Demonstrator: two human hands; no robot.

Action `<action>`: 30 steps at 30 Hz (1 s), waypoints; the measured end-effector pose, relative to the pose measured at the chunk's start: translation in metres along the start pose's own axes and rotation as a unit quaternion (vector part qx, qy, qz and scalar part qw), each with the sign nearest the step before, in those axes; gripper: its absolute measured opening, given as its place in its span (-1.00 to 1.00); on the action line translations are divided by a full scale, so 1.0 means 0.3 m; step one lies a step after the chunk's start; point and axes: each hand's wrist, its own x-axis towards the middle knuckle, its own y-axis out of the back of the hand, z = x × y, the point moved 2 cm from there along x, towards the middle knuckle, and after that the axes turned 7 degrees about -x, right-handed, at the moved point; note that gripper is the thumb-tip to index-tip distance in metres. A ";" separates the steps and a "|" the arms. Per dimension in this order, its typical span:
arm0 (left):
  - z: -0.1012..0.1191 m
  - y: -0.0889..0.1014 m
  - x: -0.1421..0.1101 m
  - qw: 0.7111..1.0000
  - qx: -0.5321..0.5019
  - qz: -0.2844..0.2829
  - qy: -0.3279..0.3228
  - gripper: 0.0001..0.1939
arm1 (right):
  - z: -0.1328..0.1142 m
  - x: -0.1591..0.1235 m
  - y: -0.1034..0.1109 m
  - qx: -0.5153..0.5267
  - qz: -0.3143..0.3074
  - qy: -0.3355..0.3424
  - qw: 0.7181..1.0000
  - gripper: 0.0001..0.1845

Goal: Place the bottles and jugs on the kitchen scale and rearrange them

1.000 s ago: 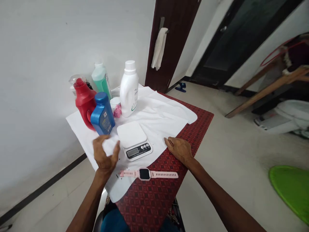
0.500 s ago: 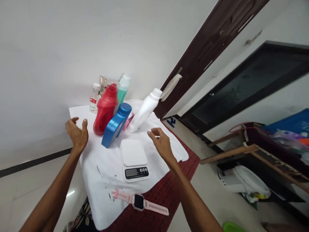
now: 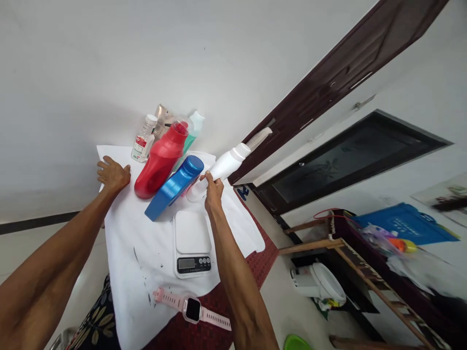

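Observation:
My left hand (image 3: 113, 175) rests on the far left edge of the white cloth (image 3: 127, 218), fingers spread and holding nothing. My right hand (image 3: 213, 192) is closed around the lower part of a white plastic bottle (image 3: 228, 163), which stands tilted in this view; part of its base is hidden. Left of that bottle are a blue bottle (image 3: 175, 187) and a red bottle (image 3: 160, 160) with a handle. Behind them I see a small clear bottle (image 3: 143, 141) with a white cap and a bottle of green liquid (image 3: 189, 138). A white kitchen scale (image 3: 191, 236) lies nearer me.
A smartwatch (image 3: 192, 309) with a pink strap lies at the table's near edge, partly over a dark red cloth (image 3: 178, 335). The wall (image 3: 73, 97) is directly behind the bottles. To the right are a wooden rack (image 3: 314, 245) and a white bucket (image 3: 317, 282).
My right hand has moved from beside the white bottle onto it and closed. My left hand has come down onto the cloth's left edge. The camera view has shifted slightly.

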 end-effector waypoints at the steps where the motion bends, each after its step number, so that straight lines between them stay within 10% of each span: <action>1: -0.004 0.002 0.000 1.000 -0.007 0.002 0.001 -0.10 | 0.005 0.000 0.000 0.043 0.014 -0.021 0.999 -0.31; 18: -0.148 -0.055 0.016 0.996 -0.043 0.058 -0.061 0.11 | 0.206 -0.055 0.345 0.109 0.228 -0.081 0.964 -0.35; 30: -0.106 -0.047 -0.002 0.985 0.161 0.019 -0.055 0.04 | 0.012 -0.315 0.646 0.088 0.246 0.014 0.965 -0.36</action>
